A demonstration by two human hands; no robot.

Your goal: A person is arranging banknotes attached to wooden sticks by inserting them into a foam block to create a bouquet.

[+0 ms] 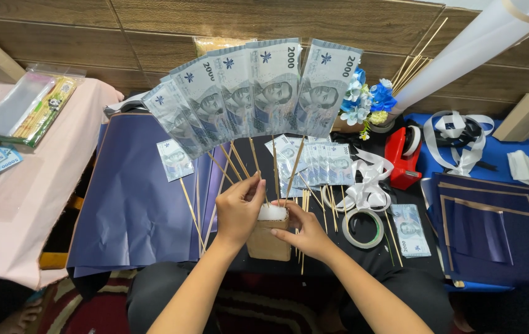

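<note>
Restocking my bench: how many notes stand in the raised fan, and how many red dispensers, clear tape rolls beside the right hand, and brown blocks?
Banknotes in the raised fan: 5
Red tape dispenser: 1
Clear tape roll: 1
Brown block: 1
Total: 8

Brown wood-plank wall [153,25] behind, patterned red rug [85,309] on floor, even light.
</note>
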